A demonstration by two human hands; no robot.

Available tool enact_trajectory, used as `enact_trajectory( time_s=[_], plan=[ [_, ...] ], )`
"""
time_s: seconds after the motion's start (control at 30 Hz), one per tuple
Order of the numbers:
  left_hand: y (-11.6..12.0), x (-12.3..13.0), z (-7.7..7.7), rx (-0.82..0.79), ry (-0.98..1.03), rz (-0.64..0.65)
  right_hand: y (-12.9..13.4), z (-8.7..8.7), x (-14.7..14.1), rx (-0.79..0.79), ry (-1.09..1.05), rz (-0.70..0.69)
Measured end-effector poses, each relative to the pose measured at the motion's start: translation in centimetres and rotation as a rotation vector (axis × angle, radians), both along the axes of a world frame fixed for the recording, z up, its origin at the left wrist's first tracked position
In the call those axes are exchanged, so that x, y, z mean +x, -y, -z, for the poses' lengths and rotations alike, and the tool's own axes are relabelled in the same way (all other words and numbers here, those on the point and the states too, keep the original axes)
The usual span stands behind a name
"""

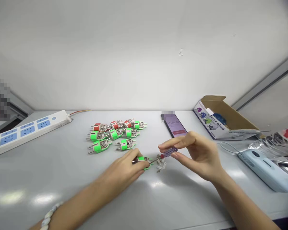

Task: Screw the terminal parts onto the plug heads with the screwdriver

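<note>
while gripping, left hand (121, 169): fingers clamped on green plug (141, 158)
right hand (194, 156): pinched on purple-handled screwdriver (169, 152), tip at plug
beside plug: loose white clamps (160, 164)

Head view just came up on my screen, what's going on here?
A person holds a green plug in their left hand, down at the table. Their right hand pinches a small screwdriver, its tip at the plug. Small white parts and a screw lie beside it, and a cluster of other plugs sits further back.
</note>
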State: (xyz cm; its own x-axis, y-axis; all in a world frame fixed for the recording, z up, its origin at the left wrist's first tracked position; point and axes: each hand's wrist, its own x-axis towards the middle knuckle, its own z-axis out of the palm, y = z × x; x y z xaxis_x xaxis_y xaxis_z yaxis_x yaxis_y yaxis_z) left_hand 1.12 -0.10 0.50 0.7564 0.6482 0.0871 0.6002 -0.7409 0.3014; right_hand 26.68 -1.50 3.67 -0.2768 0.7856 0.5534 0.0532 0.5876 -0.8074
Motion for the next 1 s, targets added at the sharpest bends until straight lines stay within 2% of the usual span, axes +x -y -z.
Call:
enact_trajectory(
  time_s=[0.07,0.17,0.4,0.7,1.0],
  plan=[
    [0.0,-0.1,0.0,-0.007,0.009,0.001,-0.1,0.0,0.2,-0.026,-0.018,-0.006],
    [0.0,-0.2,0.1,-0.008,0.014,0.006,-0.3,0.2,0.3,0.029,-0.033,0.024],
    [0.0,-0.3,0.2,-0.007,0.044,0.019,-0.5,-0.2,0.7,0.018,0.072,-0.051],
    [-0.2,-0.4,0.7,-0.027,0.056,0.039,-0.4,0.5,-0.2,0.268,0.223,0.202],
    [-0.2,-0.2,0.9,0.014,0.033,0.028,0.1,0.5,-1.4,0.348,0.314,0.385]
  ],
)
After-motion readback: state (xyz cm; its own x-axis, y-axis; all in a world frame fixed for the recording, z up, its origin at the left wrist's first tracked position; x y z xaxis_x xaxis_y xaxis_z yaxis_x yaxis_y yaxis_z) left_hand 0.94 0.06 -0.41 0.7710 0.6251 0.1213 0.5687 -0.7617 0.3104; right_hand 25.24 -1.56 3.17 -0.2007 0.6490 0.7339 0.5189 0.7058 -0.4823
